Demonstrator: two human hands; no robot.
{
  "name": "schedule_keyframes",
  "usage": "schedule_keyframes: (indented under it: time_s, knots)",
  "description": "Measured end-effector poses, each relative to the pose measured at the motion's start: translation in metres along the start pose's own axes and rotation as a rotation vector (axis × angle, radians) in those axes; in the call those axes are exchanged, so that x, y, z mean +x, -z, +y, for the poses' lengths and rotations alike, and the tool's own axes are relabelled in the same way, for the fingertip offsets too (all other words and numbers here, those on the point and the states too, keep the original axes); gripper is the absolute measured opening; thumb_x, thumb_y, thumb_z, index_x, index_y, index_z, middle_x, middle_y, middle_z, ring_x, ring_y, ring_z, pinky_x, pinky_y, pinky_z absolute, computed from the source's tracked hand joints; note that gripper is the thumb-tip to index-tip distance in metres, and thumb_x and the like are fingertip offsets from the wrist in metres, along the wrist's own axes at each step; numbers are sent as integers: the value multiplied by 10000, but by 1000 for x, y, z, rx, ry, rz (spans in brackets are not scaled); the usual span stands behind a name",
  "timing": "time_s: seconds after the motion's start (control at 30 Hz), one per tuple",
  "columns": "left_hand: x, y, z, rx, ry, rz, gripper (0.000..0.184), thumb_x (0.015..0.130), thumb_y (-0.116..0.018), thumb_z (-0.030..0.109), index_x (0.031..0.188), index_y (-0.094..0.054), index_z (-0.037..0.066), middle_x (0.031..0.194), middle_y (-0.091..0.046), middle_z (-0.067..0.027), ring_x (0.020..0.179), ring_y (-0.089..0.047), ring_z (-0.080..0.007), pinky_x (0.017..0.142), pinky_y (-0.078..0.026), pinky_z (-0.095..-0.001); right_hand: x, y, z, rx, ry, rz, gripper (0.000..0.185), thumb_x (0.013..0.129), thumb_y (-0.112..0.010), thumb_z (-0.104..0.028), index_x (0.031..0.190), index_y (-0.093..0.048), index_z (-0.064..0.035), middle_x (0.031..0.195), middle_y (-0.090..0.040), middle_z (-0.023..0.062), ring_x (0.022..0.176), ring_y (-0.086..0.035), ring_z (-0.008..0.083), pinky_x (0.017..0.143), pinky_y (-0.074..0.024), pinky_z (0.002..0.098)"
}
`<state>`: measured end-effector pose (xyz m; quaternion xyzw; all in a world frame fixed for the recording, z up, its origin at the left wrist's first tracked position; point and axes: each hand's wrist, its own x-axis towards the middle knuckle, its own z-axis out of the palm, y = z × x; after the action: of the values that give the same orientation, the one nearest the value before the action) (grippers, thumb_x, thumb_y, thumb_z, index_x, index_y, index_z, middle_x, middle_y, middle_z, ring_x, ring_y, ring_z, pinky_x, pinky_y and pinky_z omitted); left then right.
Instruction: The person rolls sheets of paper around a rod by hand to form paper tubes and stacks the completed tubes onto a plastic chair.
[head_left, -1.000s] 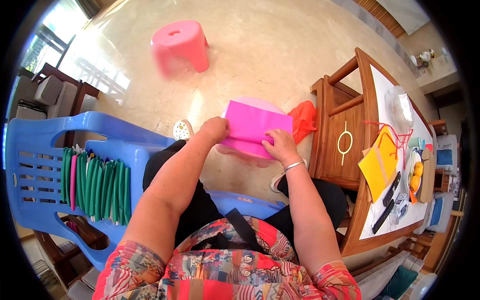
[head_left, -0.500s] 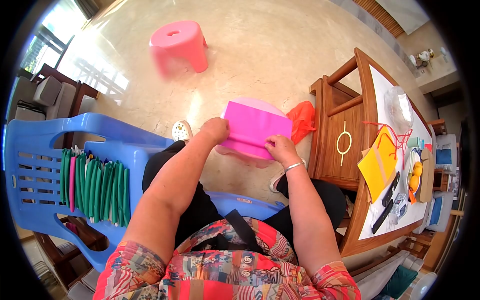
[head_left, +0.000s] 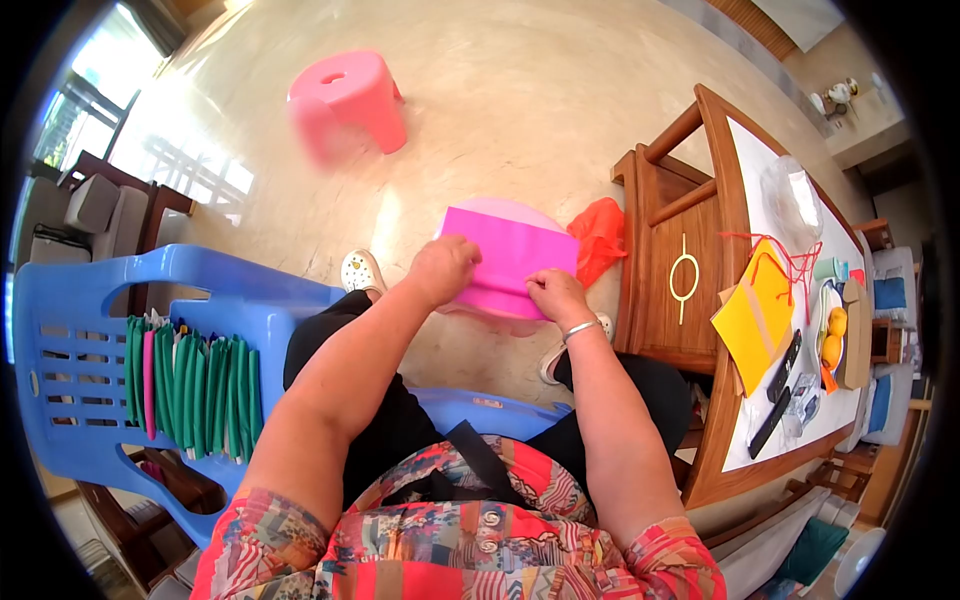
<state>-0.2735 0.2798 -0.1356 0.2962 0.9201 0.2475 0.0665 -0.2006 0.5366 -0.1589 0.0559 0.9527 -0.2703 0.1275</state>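
Observation:
A bright pink sheet lies on a pale pink stool between my knees. A crease runs across the lower part of the sheet. My left hand is over the sheet's left side, fingers bent and drawn together; whether they grip its edge is hidden. My right hand pinches the sheet's lower right edge between thumb and fingers. Beside the stool, on its right, is a crumpled red plastic bag.
Folded green items, with one pink among them, stand in a row on the blue plastic chair at my left. A pink stool stands ahead. The wooden table at right bears a yellow sheet, dark-handled tools and orange fruit.
My left hand has moved rightward from the sheet's left edge over its surface. My right hand stays at the lower right edge. The view has shifted slightly.

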Motion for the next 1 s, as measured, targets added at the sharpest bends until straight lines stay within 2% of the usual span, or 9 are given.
schedule_keyframes:
  time_s: [0.07,0.23,0.33,0.43,0.53,0.63,1.0]
  knots:
    - [-7,-1,12,39,-79,-102,201,822,-698,154,1020,-719,122,1042,-685,-132,1014,-658,-334,872,-538,-470,0,-1,-2,-1,-21,-2,243,902,-639,-305,1031,-811,-193,1063,-761,107,1014,-711,326,895,-564,441]
    - [-15,-29,12,253,-199,-25,236,816,-671,125,1050,-648,103,1022,-641,-115,1005,-625,-329,870,-511,-458,-1,-3,-3,-5,-14,30,242,896,-636,-305,1007,-802,-171,1043,-754,119,1000,-706,341,884,-563,457]
    - [-14,-30,15,287,-203,-15,224,842,-629,112,1065,-615,96,1024,-631,-119,1018,-613,-330,896,-494,-448,-3,-6,-6,-45,44,155,210,885,-659,-293,982,-780,-151,980,-740,120,1003,-690,328,911,-543,460]
    - [-13,-32,12,246,-196,5,204,864,-594,105,1068,-604,94,1031,-628,-124,1033,-608,-331,917,-482,-445,-6,-5,-9,-44,287,427,121,874,-681,-244,940,-741,-160,912,-719,88,980,-667,295,914,-499,452]
    - [-12,-32,11,249,-188,0,194,874,-577,98,1066,-603,96,1032,-629,-124,1038,-608,-332,922,-477,-448,-7,-8,-8,-179,354,374,48,863,-700,-208,900,-702,-177,883,-704,47,948,-648,264,894,-456,435]
    - [-12,-31,11,239,-185,1,187,880,-573,101,1064,-607,99,1034,-632,-122,1045,-609,-331,925,-474,-450,-7,-14,-7,-180,368,421,47,861,-707,-210,894,-685,-185,870,-693,25,918,-641,258,867,-440,426]
    - [-7,-37,3,229,-47,-85,201,891,-620,136,1091,-644,126,1090,-660,-110,1104,-613,-320,972,-448,-461,-19,-15,-7,-245,380,317,241,769,-792,-222,958,-653,-165,938,-646,53,978,-632,277,878,-445,455]
